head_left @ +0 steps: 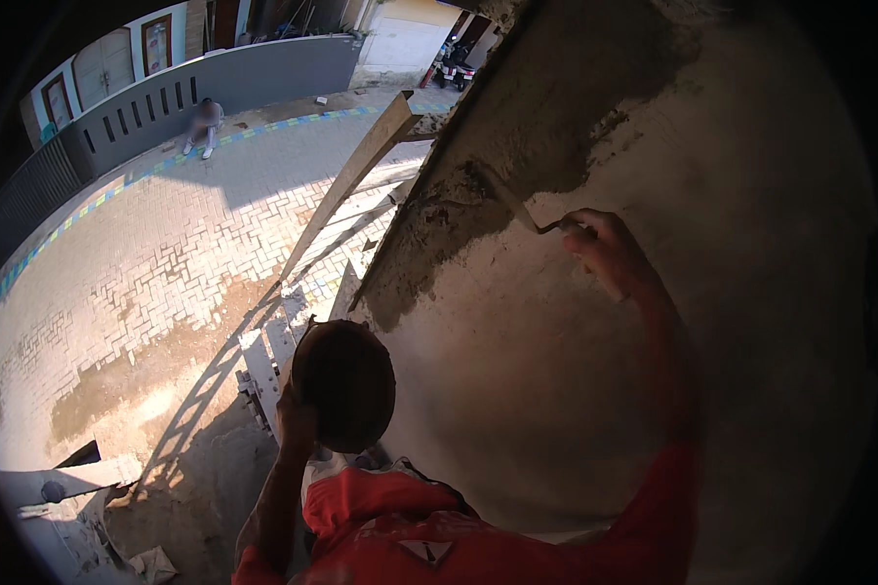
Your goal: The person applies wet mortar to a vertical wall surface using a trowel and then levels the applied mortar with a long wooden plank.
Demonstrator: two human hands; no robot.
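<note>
My right hand (pixel 605 252) is closed round the handle of a trowel (pixel 509 202). The trowel's blade lies against dark wet mortar (pixel 546 107), which covers the upper left part of a grey wall (pixel 595 390). The mortar's lower border is ragged, with paler wall beneath it. Lower down, my left hand (pixel 298 421) grips the left side of a dark round bucket (pixel 345 385) in front of my body. Deep shade hides what the bucket holds, and some of my left fingers are out of sight behind it.
Left of the wall's edge, a slanting wooden beam (pixel 353 180) rises beside me. Paved ground (pixel 195 283) lies far below. Across it, a person (pixel 205 129) sits by a grey boundary wall (pixel 244 76); a motorbike (pixel 454 70) stands farther right. Another beam (pixel 78 480) is at lower left.
</note>
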